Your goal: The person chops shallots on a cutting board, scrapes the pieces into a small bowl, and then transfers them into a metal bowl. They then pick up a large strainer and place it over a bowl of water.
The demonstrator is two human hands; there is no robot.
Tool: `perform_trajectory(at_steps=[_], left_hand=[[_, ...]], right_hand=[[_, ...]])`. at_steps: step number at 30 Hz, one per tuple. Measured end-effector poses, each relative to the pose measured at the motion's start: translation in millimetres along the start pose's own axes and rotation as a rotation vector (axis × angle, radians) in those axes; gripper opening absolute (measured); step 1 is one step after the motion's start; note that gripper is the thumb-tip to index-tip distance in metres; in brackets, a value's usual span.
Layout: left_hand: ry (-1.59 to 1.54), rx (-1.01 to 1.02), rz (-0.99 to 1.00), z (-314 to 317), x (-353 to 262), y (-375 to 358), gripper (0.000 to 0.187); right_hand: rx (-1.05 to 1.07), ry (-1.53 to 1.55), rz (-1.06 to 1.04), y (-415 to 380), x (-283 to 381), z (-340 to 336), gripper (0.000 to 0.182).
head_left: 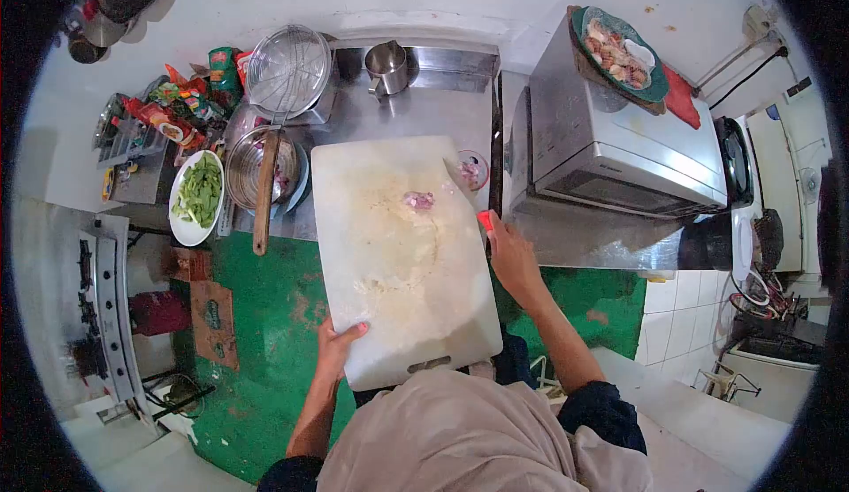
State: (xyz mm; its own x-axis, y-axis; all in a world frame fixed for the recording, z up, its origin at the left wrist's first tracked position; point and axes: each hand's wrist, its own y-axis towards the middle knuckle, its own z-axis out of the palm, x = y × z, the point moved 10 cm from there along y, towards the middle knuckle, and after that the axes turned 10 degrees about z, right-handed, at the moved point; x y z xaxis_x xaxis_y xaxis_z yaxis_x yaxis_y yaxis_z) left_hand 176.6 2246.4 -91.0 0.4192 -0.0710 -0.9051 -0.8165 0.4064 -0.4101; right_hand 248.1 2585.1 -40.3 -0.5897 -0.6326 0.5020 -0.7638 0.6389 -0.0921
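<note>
A white cutting board (380,253) juts past the counter's front edge toward my body. My left hand (336,348) is closed on its lower left edge, thumb on top. A small heap of chopped shallots (419,200) lies on its upper part, and pale wet bits are scattered below. In my right hand (516,262) is a knife with a red handle (485,221), its blade angled over the board's upper right edge. Just beyond that corner sits a small round dish (483,160) holding chopped shallots, partly hidden by the board.
Left on the counter stand a pan with a wooden handle (264,196), a white oval plate (186,227) of cut greens and a wire strainer (288,72). A metal mug (386,69) is at the back. Right is a silver oven (619,160) topped by a green plate (650,92).
</note>
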Motion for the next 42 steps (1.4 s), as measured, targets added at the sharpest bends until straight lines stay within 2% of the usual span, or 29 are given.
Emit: perform_trajectory(at_steps=[6,15,21,24,30,36,42], left_hand=[[0.009,-0.001,-0.005,0.2,-3.9,-1.3,0.05],[0.007,0.021,0.001,1.9,-4.0,-2.0,0.05],[0.029,-0.007,-0.001,2.2,-6.6,-3.4,0.046],[0.018,-0.013,0.002,2.8,-6.5,-2.5,0.045],[0.014,-0.003,0.004,4.3,-7.4,-2.8,0.047],[0.0,-0.005,-0.003,5.5,-9.7,-4.4,0.049],[0.002,-0.002,-0.009,5.7,-7.7,-3.9,0.047]], right_hand=[[0.08,-0.05,-0.065,-23.7,-0.9,-7.2,0.039],[-0.024,-0.144,-0.08,-13.8,-16.0,-4.9,0.04],[-0.053,-0.1,-0.02,0.9,-37.7,0.4,0.039],[-0.142,-0.044,-0.071,-2.7,-35.8,-9.6,0.039],[-0.048,-0.048,-0.149,-21.6,-17.0,-11.2,0.04],[-0.052,-0.182,-0.013,-8.3,-42.0,-3.0,0.039],[-0.089,-0.013,-0.133,-9.9,-7.5,-5.2,0.038]])
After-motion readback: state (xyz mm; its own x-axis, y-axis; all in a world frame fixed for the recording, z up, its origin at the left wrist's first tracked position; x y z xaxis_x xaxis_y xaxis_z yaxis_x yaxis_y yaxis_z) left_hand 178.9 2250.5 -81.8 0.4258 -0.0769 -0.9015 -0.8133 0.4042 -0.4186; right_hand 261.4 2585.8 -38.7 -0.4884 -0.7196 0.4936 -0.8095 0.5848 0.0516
